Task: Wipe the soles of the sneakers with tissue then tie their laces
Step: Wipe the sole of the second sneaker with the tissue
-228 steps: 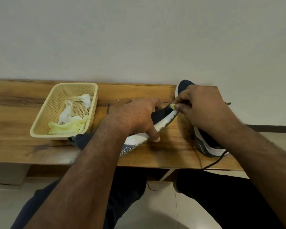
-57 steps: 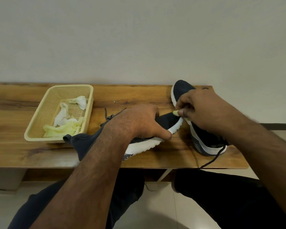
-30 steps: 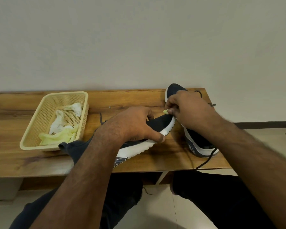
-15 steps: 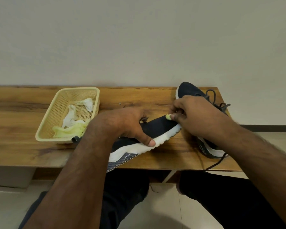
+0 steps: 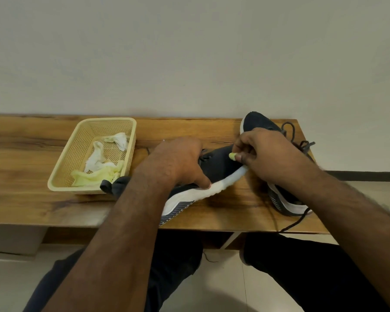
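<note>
Grip: left hand (image 5: 178, 163) curled over the top of the near sneaker (image 5: 214, 171), thumb pressed on its white sole edge, fingers wrapped over the dark upper; right hand (image 5: 263, 156) pinches a small yellow-green wad of tissue (image 5: 232, 156) between thumb and fingertips, held against the toe end of that sneaker.
Basket: pale yellow plastic basket (image 5: 77, 152), left of centre on the wooden table (image 5: 20, 167); crumpled white and yellow-green used tissues (image 5: 99, 167) lie inside it.
Near sneaker: dark upper, white sole, tipped on its side, lying diagonally from lower left to upper right at frame centre; heel end just beside the basket's near right corner, patterned tread showing at the table's front edge.
Far sneaker: second dark sneaker (image 5: 286, 203) on the right end of the table, mostly hidden behind the right hand and wrist; toe points to the wall, heel at the front edge.
Laces: far sneaker's laces (image 5: 300, 143) loose, one strand trailing over the table's front edge at lower right.
Lower frame: person's dark trousers and pale floor under the table.
</note>
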